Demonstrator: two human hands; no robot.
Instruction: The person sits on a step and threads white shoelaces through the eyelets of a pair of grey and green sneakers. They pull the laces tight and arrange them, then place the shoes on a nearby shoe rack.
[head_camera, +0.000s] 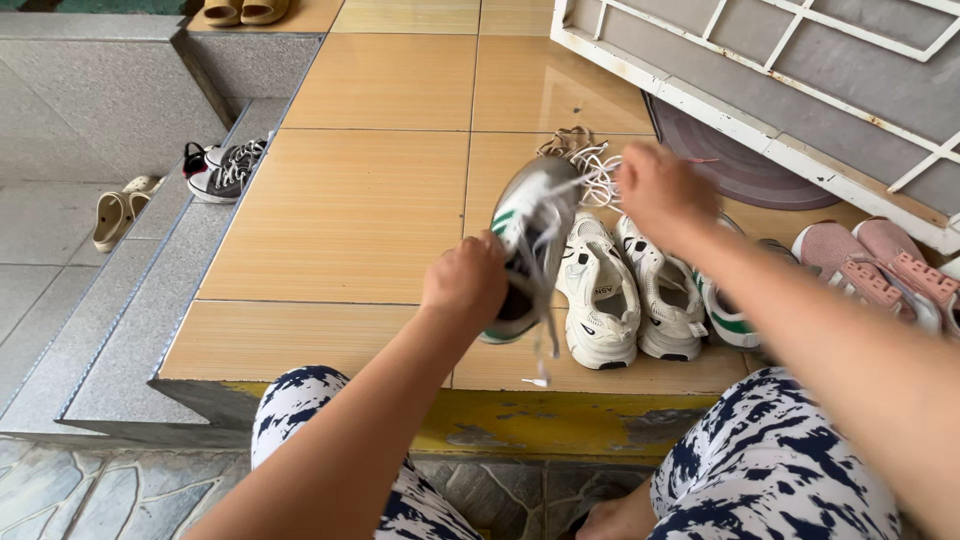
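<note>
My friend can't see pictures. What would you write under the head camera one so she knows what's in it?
A person's left hand holds up a grey sneaker with green stripes while the right hand pulls its white lace. On the tan tiled step beside it lie a white pair of sneakers and pink shoes.

I see a grey sneaker (530, 235) with green stripes and white laces, white sneakers (600, 290), pink shoes (870, 265), navy-and-white blotched trousers (770, 470), and orange-tan floor tiles (340, 215).
</note>
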